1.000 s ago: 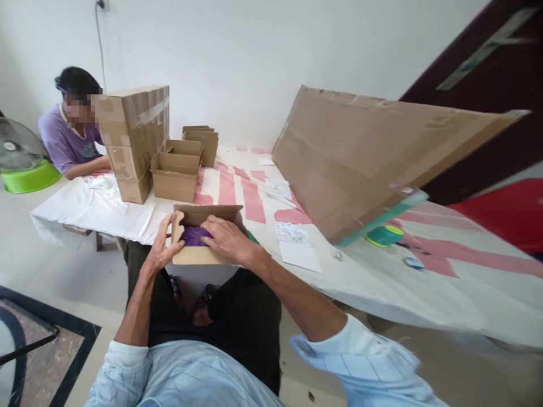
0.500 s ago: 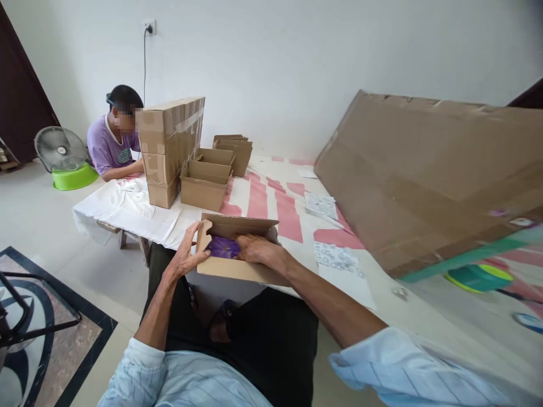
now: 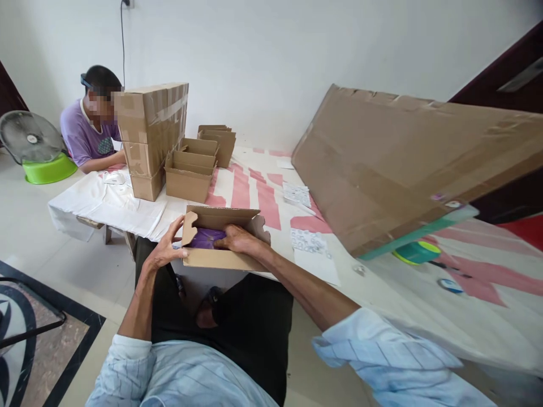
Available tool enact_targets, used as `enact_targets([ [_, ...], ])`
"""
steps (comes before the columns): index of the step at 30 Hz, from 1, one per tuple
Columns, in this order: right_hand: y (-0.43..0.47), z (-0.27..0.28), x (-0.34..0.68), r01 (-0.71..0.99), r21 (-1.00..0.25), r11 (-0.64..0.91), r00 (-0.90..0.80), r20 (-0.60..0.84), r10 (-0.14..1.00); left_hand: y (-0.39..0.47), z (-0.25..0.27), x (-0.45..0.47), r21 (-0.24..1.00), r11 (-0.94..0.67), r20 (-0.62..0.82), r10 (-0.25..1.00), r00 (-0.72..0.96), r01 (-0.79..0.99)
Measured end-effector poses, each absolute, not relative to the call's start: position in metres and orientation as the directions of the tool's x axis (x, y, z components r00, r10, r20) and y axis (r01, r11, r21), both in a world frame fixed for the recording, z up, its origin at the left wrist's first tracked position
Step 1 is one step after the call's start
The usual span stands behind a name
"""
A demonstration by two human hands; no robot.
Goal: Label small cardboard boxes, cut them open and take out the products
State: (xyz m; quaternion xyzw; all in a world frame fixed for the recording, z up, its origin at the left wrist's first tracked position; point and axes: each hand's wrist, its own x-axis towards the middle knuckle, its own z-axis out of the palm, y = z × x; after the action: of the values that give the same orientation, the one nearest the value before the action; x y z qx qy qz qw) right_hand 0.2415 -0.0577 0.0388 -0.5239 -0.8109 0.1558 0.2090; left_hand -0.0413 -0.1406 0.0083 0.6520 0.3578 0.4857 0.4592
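An open-topped cardboard box (image 3: 229, 259) is held over the table's near edge, its flaps raised. My left hand (image 3: 166, 246) grips the left end, thumb at the front corner and fingers behind the side flap. Inside lies a shiny purple packet (image 3: 202, 238); its kind I cannot make out. My right hand (image 3: 238, 239) reaches into the box from the right, its fingers bent down onto the packet. Part of those fingers is hidden within the box.
Stacked taped cartons (image 3: 142, 138) stand at the left, with open boxes (image 3: 189, 180) beside them. A large cardboard sheet (image 3: 394, 169) leans at the right. Printed papers (image 3: 311, 243) and a tape roll (image 3: 450, 286) lie on the cloth. A person (image 3: 87, 133) sits beyond the cartons.
The view has turned to the right, so everything sits further left. My right hand has shifted a little within the box, showing a finger on the purple packet. My left hand keeps its grip.
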Motion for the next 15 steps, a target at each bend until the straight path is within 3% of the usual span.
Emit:
enact_targets([
  [3,-0.062,0.056,0.241,0.871,-0.4,0.284,-0.346,-0.089,0.934,-0.134,0.004,-0.048,0.954,-0.299,0.293,0.911,0.29,-0.026],
  [6,-0.065,0.073,0.242,0.924,-0.324,0.202,-0.286,-0.238,0.928,-0.131,0.003,-0.05,0.959,-0.285,0.27,0.905,0.328,-0.002],
  [15,-0.061,0.08,0.238,0.927,-0.355,0.123,-0.25,-0.338,0.907,-0.134,0.001,-0.036,0.919,-0.333,0.263,0.916,0.303,0.21],
])
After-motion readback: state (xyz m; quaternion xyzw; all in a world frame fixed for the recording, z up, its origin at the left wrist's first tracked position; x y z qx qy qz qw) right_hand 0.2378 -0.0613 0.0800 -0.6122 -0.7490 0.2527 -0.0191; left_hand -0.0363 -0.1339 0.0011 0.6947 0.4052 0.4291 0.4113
